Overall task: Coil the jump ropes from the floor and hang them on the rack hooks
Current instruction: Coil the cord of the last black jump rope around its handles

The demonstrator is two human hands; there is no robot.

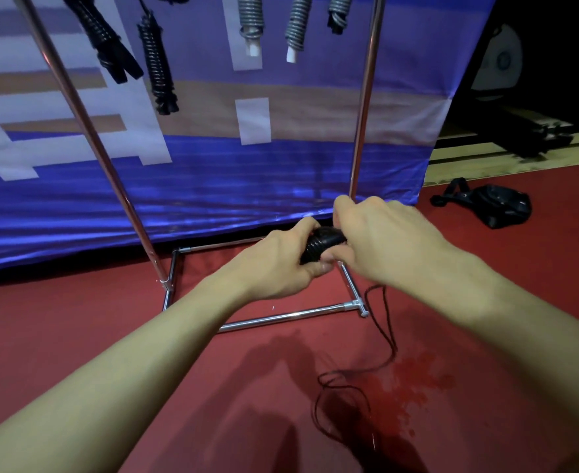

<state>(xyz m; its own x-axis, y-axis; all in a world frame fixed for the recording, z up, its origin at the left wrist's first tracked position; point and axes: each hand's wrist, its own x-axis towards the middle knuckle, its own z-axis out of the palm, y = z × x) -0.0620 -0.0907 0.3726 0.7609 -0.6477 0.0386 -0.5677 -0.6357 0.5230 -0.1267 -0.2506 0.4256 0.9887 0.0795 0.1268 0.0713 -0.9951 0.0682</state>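
A black jump rope coil (pixel 322 245) sits between my two hands, in front of the rack's base. My left hand (pixel 281 264) grips the coiled bundle from the left. My right hand (pixel 380 233) curls round its right end, fingers pinching the rope. The loose black rope tail (pixel 380 339) runs down from my right hand and lies in loops on the red floor. On the metal rack (pixel 363 107) hang two black coiled ropes (pixel 158 63) at the upper left and several grey coiled ropes (pixel 296 25) at the upper middle.
The rack's chrome base bars (pixel 281 317) lie on the red floor under my hands. A blue banner (pixel 213 172) hangs behind the rack. A black bag (pixel 489 204) lies on the floor at the right, near dark equipment on wooden boards.
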